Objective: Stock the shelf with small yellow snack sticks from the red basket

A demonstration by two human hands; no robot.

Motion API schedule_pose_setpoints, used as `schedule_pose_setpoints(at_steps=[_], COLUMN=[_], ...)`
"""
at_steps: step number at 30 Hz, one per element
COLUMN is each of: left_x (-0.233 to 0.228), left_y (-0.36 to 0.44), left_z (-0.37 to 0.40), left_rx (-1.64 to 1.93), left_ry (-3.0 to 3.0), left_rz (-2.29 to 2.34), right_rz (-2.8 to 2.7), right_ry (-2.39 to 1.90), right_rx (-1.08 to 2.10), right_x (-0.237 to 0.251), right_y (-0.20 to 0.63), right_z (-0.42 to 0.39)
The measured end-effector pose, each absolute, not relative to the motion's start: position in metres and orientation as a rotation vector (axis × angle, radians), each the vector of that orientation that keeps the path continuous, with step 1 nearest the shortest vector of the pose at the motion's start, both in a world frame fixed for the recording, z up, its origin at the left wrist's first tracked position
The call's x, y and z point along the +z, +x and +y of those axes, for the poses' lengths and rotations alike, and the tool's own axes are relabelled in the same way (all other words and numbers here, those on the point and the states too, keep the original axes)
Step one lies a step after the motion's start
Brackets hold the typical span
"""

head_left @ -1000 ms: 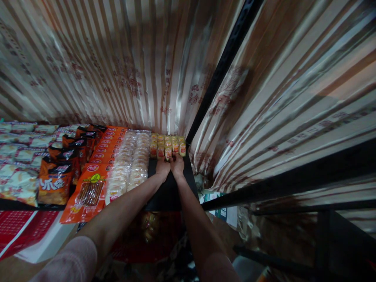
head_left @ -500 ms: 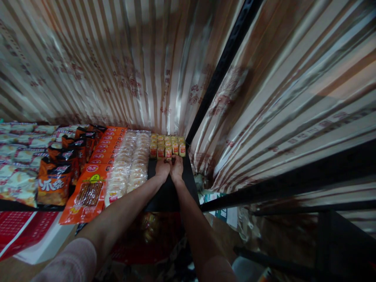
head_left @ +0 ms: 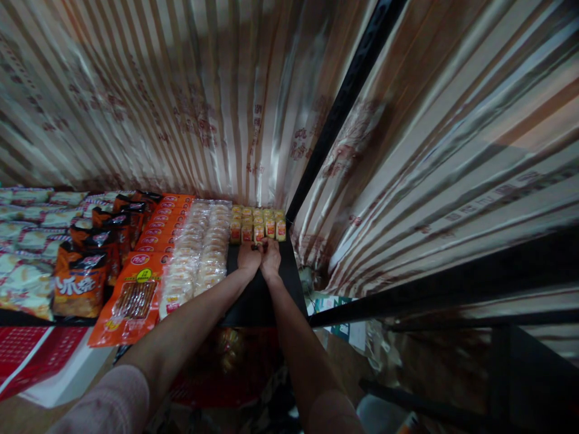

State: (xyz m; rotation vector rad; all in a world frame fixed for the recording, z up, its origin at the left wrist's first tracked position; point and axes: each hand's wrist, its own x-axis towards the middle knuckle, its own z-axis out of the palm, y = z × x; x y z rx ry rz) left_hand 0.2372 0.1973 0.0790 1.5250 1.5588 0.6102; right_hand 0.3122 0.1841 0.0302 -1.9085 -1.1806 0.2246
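Note:
Small yellow packets with red labels (head_left: 258, 231) stand in tight rows at the shelf's back right corner. My left hand (head_left: 249, 257) and my right hand (head_left: 270, 258) are side by side just in front of them. The fingers of both hands are curled in and meet at the lower front of the middle packet in the front row. Their tips are small and dim, and they partly cover its base. Clear-wrapped pale round snacks (head_left: 212, 247) lie in two columns left of my left hand.
Overlapping orange snack bags (head_left: 138, 298), black-and-orange bags (head_left: 79, 286) and pale bags (head_left: 22, 283) fill the left of the black shelf (head_left: 253, 307). A black upright post (head_left: 325, 144) stands at the right corner. Striped plastic sheeting (head_left: 203, 90) hangs behind. A red basket (head_left: 27, 355) is below left.
My hands stay at the front row of packets, with only a very slight shift of the fingers. The view has moved a little; the packets keep their places.

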Motion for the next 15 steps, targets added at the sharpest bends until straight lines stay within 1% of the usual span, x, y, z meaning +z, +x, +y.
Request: schedule_pose_setpoints(at_steps=[15], left_x=[0.0833], left_y=[0.2371], left_z=[0.1972], left_rx=[0.594], left_ry=[1.605], left_rz=[1.568], right_rz=[-1.201], right_ry=[-1.859], right_rx=[0.229], right_x=[0.0232], right_y=[0.3144], right_z=[0.185])
